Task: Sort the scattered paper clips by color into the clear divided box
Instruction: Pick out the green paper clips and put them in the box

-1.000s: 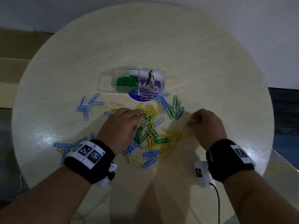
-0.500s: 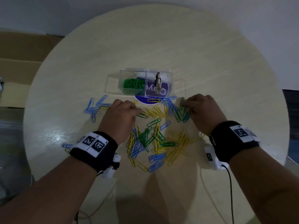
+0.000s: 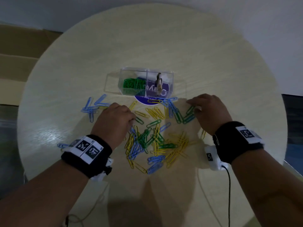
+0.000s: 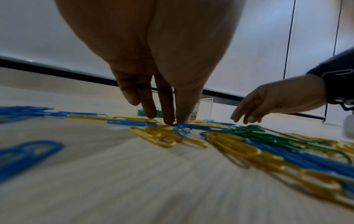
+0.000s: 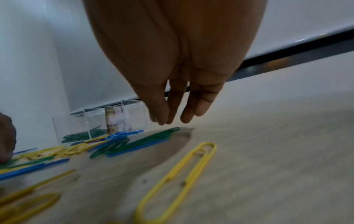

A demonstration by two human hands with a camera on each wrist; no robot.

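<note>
My right hand (image 3: 208,112), fingers loose and straight, hovers just above a green plastic paper clip (image 3: 190,110) whose long axis runs toward one o'clock; the clear divided box (image 3: 146,83) sits at eleven.

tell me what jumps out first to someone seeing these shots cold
The heap of blue, yellow and green paper clips strewn across the middle of the round table, with the left hand and right hand reaching into it from either side. Just behind sits the clear divided box, its left compartment already holding green clips.
</note>
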